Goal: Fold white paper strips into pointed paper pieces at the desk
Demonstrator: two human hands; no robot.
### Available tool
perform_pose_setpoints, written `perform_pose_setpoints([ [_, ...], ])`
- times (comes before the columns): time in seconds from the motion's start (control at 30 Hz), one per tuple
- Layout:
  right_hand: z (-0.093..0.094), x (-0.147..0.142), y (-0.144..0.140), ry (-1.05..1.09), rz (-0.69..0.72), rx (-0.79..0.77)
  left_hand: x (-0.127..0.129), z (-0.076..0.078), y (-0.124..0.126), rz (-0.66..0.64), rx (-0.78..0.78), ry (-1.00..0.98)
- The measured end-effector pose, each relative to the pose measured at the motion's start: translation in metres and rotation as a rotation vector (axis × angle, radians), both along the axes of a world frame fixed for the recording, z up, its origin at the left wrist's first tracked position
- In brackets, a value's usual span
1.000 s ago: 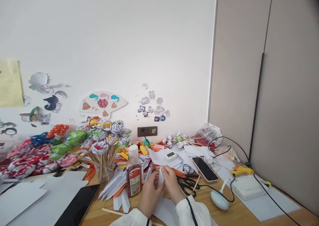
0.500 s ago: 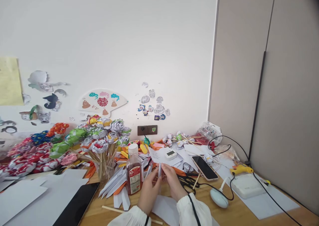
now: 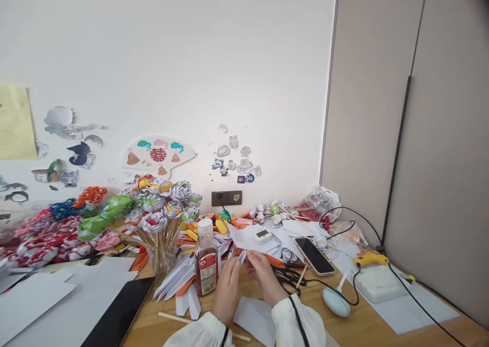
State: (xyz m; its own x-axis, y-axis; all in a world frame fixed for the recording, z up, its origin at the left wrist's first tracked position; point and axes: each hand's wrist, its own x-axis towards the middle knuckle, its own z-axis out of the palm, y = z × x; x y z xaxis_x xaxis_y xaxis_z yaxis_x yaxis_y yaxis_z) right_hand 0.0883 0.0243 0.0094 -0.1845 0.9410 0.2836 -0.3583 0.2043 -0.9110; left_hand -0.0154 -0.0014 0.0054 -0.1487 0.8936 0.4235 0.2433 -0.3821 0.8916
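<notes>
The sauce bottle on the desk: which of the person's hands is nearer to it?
Left. The left hand sits just beside the sauce bottle, on its right; the right hand lies farther off, beyond the left.

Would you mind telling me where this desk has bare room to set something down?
Bare wood shows along the near edge between the wooden stick and dark tablet, and right of the white mouse. Around the bottle, scissors and phone it is crowded.

A sauce bottle (image 3: 206,265) is standing upright on the desk (image 3: 362,326), with paper flowers (image 3: 160,209) on sticks rising just behind it. A phone (image 3: 314,256) is lying face up near black scissors (image 3: 287,281), and a yellow glue gun (image 3: 369,259) is resting beside a white box (image 3: 378,285) to the right
</notes>
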Motion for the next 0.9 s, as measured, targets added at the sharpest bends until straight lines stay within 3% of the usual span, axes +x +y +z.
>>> perform_pose_setpoints([
  [0.37, -0.004, 0.000, 0.004, -0.007, 0.001, 0.016, -0.002, 0.008, -0.001, -0.006, 0.016, 0.110],
  [0.7, -0.001, 0.001, 0.002, -0.055, -0.016, 0.051, -0.003, 0.016, -0.004, 0.011, -0.014, 0.025],
  [0.9, -0.002, 0.002, 0.003, -0.053, 0.018, 0.055, -0.003, 0.012, -0.001, 0.008, -0.077, -0.010],
])
